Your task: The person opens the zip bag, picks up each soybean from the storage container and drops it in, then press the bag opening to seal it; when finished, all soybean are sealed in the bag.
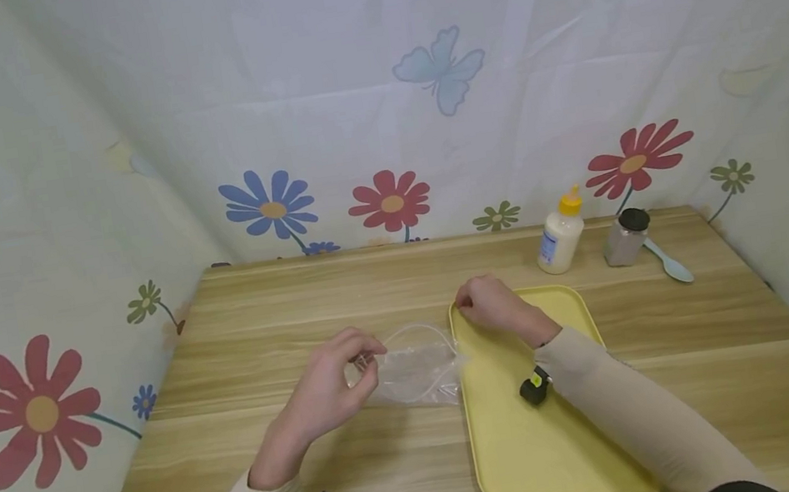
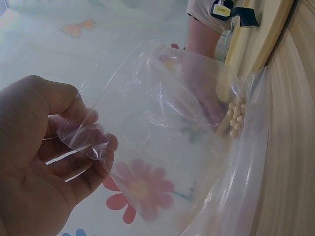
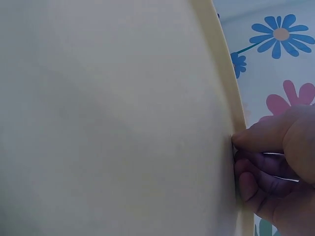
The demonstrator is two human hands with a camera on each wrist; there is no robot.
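My left hand [image 1: 333, 381] pinches one end of a clear plastic bag [image 1: 412, 374] between thumb and fingers. The bag stretches across to the left rim of a yellow tray [image 1: 517, 447]. Small round wooden beads [image 2: 236, 117] cluster at the bag's lower part in the left wrist view; they do not show in the head view. At the tray's far left corner, my right hand [image 1: 491, 305] grips the rim, the thumb [image 3: 256, 139] on its edge and the other fingers curled beside it. Part of those fingers' contact is hidden.
Behind the tray to the right stand a white bottle [image 1: 560, 239] with a yellow nozzle and a jar [image 1: 624, 239] with a black lid. A pale blue spoon [image 1: 672, 266] lies beside the jar. A flowered curtain [image 1: 317, 122] hangs along the wooden table's [image 1: 297, 310] far edge.
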